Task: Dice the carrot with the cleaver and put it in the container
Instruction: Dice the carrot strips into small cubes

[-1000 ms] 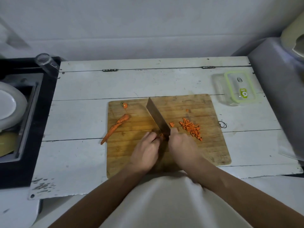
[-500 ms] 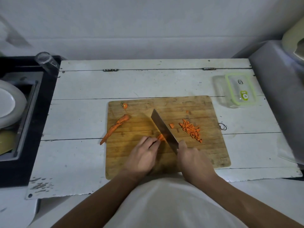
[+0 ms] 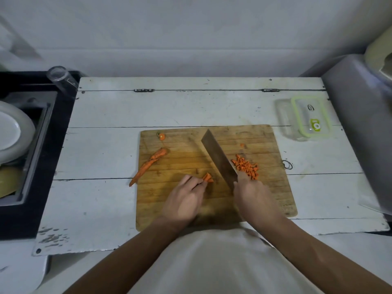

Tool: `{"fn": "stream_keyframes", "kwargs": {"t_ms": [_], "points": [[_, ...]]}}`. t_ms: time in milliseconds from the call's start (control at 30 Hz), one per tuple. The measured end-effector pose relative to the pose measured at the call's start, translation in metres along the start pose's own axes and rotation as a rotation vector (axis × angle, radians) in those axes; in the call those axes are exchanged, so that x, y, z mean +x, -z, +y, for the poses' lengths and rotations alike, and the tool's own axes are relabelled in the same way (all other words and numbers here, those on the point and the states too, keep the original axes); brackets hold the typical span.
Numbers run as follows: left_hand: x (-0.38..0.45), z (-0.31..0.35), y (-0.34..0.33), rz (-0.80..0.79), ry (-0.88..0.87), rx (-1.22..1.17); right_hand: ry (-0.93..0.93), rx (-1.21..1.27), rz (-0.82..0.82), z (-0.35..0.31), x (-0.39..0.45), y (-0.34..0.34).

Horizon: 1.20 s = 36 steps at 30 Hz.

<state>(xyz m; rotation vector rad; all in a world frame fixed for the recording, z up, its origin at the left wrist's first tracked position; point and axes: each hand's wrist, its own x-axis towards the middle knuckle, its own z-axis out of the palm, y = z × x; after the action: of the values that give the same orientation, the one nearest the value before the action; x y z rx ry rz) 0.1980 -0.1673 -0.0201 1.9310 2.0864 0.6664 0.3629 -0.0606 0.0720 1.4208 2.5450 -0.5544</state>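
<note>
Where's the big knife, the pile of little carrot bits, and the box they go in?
cleaver [image 3: 217,158], head view, middle of the blade
diced carrot pile [image 3: 246,167], head view, centre of the heap
container [image 3: 310,118], head view, on its green-rimmed lid

A white plate [image 3: 9,132] is leaning in the sink [image 3: 31,145] left of the worktop [image 3: 101,149]; a glass [image 3: 58,76] is standing behind it.

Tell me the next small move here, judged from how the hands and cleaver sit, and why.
Probably bring the cleaver back to the carrot strips and chop again. The right hand holds the blade beside the diced pile, clear of the strips the left hand pinches on the cutting board. They remain uncut, and the container appears lidded.
</note>
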Motion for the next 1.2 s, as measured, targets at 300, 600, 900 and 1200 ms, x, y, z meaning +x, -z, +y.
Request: {"fn": "stream_keyframes", "kwargs": {"t_ms": [300, 600, 900, 1200], "points": [[0.002, 0.002, -0.001, -0.035, 0.028, 0.02, 0.068, -0.153, -0.144, -0.016, -0.027, -0.008], [-0.003, 0.002, 0.0, -0.069, 0.036, 0.048, 0.047, -0.064, 0.01, -0.03, 0.017, -0.015], [-0.004, 0.008, 0.002, -0.078, 0.084, 0.041, 0.026, -0.066, -0.043, -0.01, -0.021, -0.002], [0.0, 0.01, 0.003, -0.087, 0.09, 0.091, 0.077, -0.151, -0.163, -0.013, -0.036, -0.011]]}}
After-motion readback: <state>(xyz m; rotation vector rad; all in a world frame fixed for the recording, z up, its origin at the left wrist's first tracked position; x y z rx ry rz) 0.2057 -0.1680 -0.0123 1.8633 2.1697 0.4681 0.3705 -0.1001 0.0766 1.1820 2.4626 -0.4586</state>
